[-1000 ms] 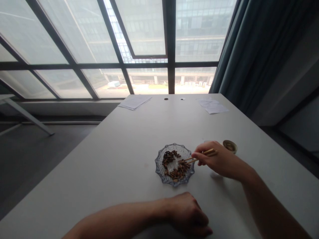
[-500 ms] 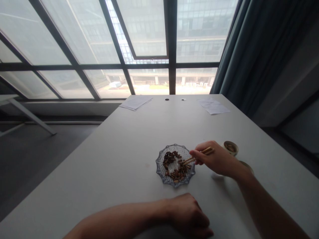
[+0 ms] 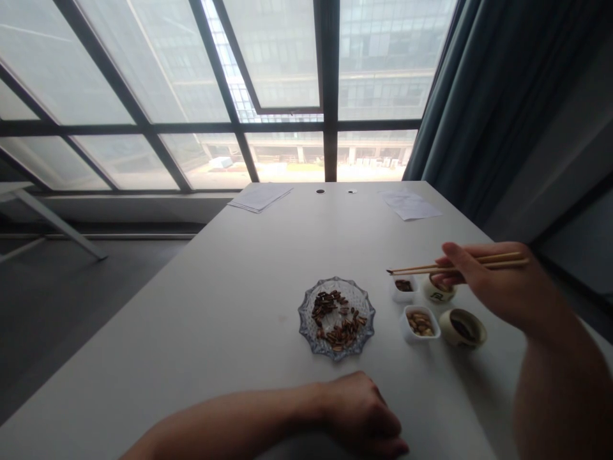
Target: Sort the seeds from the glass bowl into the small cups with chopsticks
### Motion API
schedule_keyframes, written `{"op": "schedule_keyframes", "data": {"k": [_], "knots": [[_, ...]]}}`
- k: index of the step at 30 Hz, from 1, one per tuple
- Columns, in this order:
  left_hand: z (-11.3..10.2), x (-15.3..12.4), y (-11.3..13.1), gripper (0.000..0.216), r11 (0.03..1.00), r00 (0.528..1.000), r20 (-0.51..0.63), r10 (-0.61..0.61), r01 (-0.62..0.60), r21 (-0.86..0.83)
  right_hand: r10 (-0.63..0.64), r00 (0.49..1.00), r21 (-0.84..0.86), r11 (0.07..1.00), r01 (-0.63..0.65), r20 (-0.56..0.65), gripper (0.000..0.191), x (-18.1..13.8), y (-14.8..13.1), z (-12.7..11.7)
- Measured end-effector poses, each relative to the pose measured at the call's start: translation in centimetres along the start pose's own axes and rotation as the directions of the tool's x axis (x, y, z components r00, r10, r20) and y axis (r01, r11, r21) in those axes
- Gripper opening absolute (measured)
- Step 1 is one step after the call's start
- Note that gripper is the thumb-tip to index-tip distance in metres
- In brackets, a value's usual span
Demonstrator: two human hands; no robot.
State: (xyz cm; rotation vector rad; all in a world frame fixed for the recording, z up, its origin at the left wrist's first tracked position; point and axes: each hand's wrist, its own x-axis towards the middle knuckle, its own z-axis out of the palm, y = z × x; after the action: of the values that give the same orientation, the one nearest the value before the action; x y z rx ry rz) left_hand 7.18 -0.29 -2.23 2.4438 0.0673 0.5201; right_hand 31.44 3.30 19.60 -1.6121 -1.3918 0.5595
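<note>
A scalloped glass plate (image 3: 306, 322) with several dark seeds lies near the middle of the white table (image 3: 239, 306). My right hand (image 3: 498, 284) is raised to the right of the plate and is closed on a pair of wooden chopsticks (image 3: 431, 268). Their tips hang above a small white square cup (image 3: 403, 289) holding dark seeds. Whether a seed is pinched in the tips I cannot make out. My left hand (image 3: 366, 415) rests on the table in front of the plate, its fingers curled under.
Right of the plate stand a second white cup (image 3: 420, 323) of pale seeds and two small round cups (image 3: 439, 294) (image 3: 462, 328). Paper sheets (image 3: 261, 197) (image 3: 410, 204) lie at the table's far end by the window. A dark curtain (image 3: 488, 96) hangs at right.
My right hand has lifted the chopsticks off the plate and swung them right, above the small cups, uncovering these. My left hand has stayed put.
</note>
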Motion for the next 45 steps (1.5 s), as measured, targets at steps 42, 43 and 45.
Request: {"op": "schedule_keyframes", "data": {"k": [42,43,45], "knots": [[0.2,0.0,-0.1,0.048,1.000,0.999,0.024,-0.023,0.022,0.018,-0.110,0.782,-0.076,0.978,0.197,0.613,0.038,-0.1,0.4,7.7],[0.1,0.0,-0.1,0.048,1.000,0.999,0.027,-0.019,0.018,0.019,-0.108,0.784,-0.077,0.978,0.194,0.611,0.038,-0.2,0.4,7.7],[0.1,0.0,-0.1,0.048,0.999,0.999,0.030,-0.018,0.017,0.030,-0.106,0.788,-0.083,0.977,0.195,0.607,0.038,-0.2,0.5,7.7]]}}
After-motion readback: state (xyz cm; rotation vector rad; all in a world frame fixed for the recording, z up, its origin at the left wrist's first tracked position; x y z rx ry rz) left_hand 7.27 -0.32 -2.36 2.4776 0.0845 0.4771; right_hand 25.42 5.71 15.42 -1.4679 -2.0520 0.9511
